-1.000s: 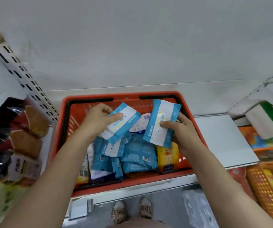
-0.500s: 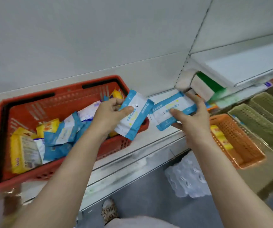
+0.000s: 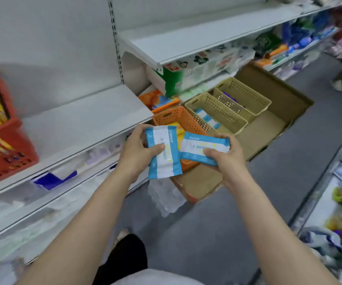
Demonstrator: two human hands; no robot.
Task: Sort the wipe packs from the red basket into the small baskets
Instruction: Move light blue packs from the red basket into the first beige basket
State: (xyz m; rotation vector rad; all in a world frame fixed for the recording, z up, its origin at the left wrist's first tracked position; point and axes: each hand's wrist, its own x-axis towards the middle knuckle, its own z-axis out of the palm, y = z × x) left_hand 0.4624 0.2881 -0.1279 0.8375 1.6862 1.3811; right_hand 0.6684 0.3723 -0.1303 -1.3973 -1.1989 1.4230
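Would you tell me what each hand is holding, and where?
Left hand grips one blue-and-white wipe pack by its left edge; right hand grips another along its near edge.

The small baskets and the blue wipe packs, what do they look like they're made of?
The orange basket and the two beige baskets look like rigid moulded plastic, matte, with perforated walls and cut-out handles. The wipe pack in the left hand and the one in the right hand look like soft printed plastic film, slightly glossy and crinkled.
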